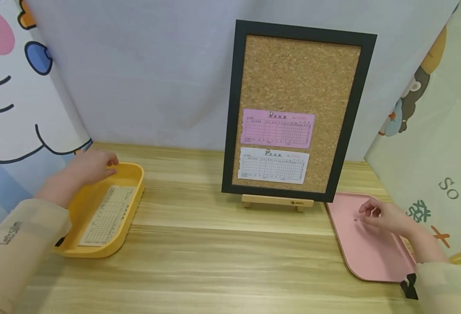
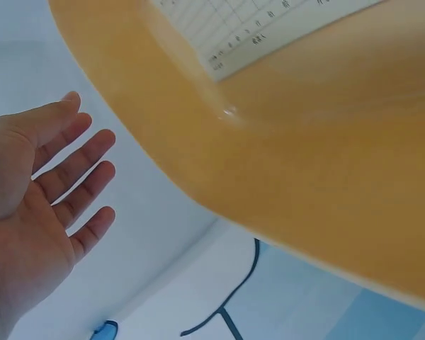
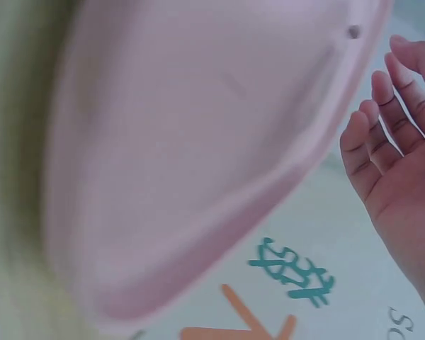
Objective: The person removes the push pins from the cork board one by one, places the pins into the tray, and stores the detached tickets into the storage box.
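Note:
Over the far end of a yellow tray, my left hand hovers with fingers apart and loosely bent. It holds nothing in the left wrist view. A pale printed receipt slip lies in that tray. My right hand is above a pink tray, its fingers loosely curled and the thumb apart from them in the right wrist view. Near its fingertips a small push pin shows on the tray. A pink receipt slip and a white receipt slip hang pinned on a corkboard.
Between the trays, the black-framed corkboard leans on a small wooden easel on the wood-grain table. A silver pin holds the pink slip, another pin the white one. Printed cloths hang at both sides.

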A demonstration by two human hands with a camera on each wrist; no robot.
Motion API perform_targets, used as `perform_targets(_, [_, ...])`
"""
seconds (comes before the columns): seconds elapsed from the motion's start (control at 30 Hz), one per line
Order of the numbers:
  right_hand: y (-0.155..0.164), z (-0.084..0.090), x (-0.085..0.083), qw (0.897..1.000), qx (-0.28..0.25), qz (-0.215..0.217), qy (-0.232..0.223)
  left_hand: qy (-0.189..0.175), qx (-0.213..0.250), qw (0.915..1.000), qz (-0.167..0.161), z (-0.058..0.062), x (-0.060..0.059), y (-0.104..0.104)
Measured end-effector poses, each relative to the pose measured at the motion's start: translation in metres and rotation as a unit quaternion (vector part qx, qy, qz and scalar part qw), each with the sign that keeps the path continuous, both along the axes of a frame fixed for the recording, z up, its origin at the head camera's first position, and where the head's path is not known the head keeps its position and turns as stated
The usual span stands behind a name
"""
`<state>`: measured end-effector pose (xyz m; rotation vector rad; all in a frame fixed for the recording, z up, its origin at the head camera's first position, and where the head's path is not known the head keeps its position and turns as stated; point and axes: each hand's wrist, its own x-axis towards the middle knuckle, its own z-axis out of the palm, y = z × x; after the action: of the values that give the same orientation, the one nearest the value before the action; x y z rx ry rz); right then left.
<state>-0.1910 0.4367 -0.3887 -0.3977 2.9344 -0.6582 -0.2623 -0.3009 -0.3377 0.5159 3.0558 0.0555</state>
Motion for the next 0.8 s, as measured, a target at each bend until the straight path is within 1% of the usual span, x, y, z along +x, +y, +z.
perform_targets(0.1, [-0.004,0.012,0.0,1.0,-0.004,0.015,0.022,0.019,-0.008,0.9998,0.002,0.005,0.004,0.009])
perform_targets(0.2, [-0.008,0.022,0.0,0.999,0.001,0.014,0.04,0.049,-0.009,0.9987,0.007,0.01,0.009,0.019])
perform_targets(0.27, [-0.01,0.028,0.0,0.999,0.001,0.008,0.042,0.062,-0.004,0.998,0.014,0.014,0.013,0.026])
perform_targets(0.37, [-0.014,0.036,0.001,0.998,0.005,0.004,0.058,0.079,0.012,0.9965,0.025,0.02,0.02,0.036])
perform_targets(0.47, [-0.017,0.043,0.002,0.997,0.004,0.002,0.072,0.091,0.023,0.9953,0.027,0.025,0.024,0.045])
perform_targets(0.67, [-0.026,0.055,0.007,0.994,-0.015,0.005,0.112,0.113,0.031,0.9931,0.012,0.03,0.032,0.058])
perform_targets(0.8, [-0.035,0.062,0.01,0.988,-0.025,0.014,0.15,0.156,0.062,0.9858,-0.002,0.03,0.039,0.069])
